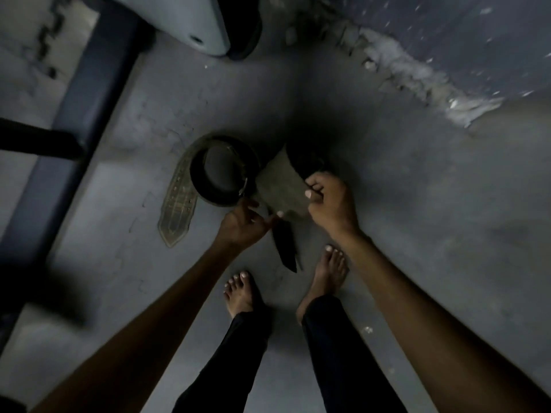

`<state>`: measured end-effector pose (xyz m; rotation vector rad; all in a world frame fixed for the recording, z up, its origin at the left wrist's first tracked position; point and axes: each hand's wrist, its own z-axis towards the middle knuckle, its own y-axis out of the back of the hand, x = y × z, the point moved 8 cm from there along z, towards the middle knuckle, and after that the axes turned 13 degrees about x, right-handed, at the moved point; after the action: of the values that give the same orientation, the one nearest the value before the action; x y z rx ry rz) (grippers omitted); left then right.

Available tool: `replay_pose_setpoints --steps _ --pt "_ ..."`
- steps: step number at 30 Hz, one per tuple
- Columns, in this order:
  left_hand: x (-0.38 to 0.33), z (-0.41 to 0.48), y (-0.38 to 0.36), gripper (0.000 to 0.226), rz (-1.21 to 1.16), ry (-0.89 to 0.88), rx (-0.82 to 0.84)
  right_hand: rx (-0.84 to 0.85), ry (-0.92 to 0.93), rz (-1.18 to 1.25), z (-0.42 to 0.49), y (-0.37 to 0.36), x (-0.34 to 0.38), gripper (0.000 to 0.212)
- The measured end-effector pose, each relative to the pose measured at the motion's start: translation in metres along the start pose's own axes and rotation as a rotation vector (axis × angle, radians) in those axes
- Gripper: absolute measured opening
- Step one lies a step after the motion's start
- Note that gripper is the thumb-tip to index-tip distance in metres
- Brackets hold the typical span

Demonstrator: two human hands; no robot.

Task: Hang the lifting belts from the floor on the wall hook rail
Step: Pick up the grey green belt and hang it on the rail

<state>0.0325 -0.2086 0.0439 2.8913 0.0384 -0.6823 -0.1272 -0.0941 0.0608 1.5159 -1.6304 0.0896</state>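
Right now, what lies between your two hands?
Head view: the tan belt panel, gripped by the right hand, fills the gap to the left hand.

The coiled belt [222, 171] stands on edge on the floor [387, 234]. It is dark inside, and its tan, stitched, hole-punched tongue lies flat toward the lower left. Just beside it the second belt [280, 189] is held up, a wide tan panel with a dark strap hanging below.
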Motion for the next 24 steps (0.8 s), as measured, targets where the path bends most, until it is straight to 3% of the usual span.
replay_pose_setpoints --steps 3,5,9,14,18,24 --pt "-0.057 -0.056 0.003 0.049 -0.164 -0.14 0.13 -0.104 0.064 0.195 -0.026 0.056 0.058 0.011" --pt "-0.101 -0.101 0.015 0.025 -0.252 -0.274 0.118 -0.165 0.082 0.323 -0.053 0.091 0.096 0.009" --pt "-0.181 -0.2 0.048 0.009 -0.298 -0.494 0.067 -0.203 0.124 0.507 -0.117 0.157 0.167 0.01" --pt "-0.257 -0.331 0.078 0.021 -0.303 -0.675 -0.022 -0.206 0.248 0.617 -0.209 0.239 0.254 0.031" --pt "-0.315 -0.446 0.094 0.025 -0.245 -0.835 -0.078 -0.112 0.383 0.669 -0.314 0.293 0.322 0.021" --pt "-0.4 -0.648 0.095 0.022 -0.251 -1.054 -0.033 -0.055 0.65 0.66 -0.482 0.36 0.421 0.027"
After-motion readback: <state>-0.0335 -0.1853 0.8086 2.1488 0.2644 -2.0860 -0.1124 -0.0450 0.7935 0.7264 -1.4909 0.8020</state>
